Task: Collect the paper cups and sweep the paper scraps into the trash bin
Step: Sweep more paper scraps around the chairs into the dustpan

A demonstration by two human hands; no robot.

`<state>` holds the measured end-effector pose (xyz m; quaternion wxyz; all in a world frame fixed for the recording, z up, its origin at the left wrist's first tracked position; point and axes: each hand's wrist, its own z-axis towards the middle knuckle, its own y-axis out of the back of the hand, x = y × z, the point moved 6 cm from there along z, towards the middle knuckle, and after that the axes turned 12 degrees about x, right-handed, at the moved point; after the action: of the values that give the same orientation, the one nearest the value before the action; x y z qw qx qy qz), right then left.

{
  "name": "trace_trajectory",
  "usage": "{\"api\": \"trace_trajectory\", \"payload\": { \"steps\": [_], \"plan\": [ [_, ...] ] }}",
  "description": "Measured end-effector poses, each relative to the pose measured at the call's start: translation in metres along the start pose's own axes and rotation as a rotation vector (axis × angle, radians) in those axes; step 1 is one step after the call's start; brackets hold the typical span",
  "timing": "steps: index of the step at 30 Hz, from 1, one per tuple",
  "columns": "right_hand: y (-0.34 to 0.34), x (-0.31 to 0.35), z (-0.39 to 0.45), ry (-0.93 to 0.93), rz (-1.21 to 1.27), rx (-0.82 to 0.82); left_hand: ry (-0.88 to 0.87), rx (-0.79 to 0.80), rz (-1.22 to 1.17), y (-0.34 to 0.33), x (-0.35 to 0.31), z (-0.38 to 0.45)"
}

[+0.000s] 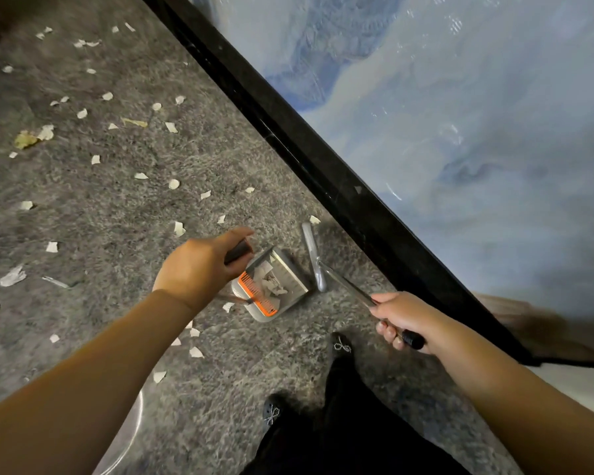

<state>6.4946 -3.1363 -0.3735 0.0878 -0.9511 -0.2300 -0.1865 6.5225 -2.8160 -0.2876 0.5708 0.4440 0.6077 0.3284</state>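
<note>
Dozens of paper scraps [174,184] lie scattered over the grey speckled floor [124,214], thickest toward the upper left, with a few just under my left forearm. There is only the head view, so I take everything from that.

My left hand [199,265] has its fingers curled round the dark grip of the dustpan handle [238,252]; the dustpan [271,286] sits low at the floor with its orange comb edge toward me and a small heap of scraps inside. My right hand [400,320] is wrapped around the broom handle [348,286] near its black end, and the broom head [312,257] stands just beside the open lip of the pan, close to the black baseboard [323,166].

I see no paper cups and no trash bin in this view, so I judge the sweeping step is the one in hand and far from finished.

To do it well, I would keep the pan's lip flat against the floor, pull scraps toward it with short strokes, and work from the far scatter inward. The pieces look light, so a fast stroke may flick them past the pan. I would also hold the pan level when lifting so the heap does not spill
</note>
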Motion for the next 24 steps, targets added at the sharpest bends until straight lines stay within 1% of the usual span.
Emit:
{"api": "trace_trajectory", "payload": {
  "steps": [6, 10, 14, 21, 24],
  "plan": [
    [0.051, 0.072, 0.033, -0.012, -0.041, -0.027, 0.095, 0.101, -0.077, 0.008, 0.007, 0.076],
    [0.093, 0.118, 0.064, -0.043, -0.089, -0.032, 0.132, 0.159, -0.025, 0.008, -0.001, 0.142],
    [0.130, 0.158, 0.087, -0.067, -0.149, -0.029, 0.144, 0.192, -0.022, 0.003, -0.007, 0.197],
    [0.168, 0.197, 0.119, -0.123, -0.286, -0.015, 0.204, 0.170, -0.007, 0.014, 0.000, 0.255],
    [0.168, 0.202, 0.127, -0.133, -0.355, 0.041, 0.228, 0.189, -0.011, 0.015, 0.002, 0.266]
  ]
}}
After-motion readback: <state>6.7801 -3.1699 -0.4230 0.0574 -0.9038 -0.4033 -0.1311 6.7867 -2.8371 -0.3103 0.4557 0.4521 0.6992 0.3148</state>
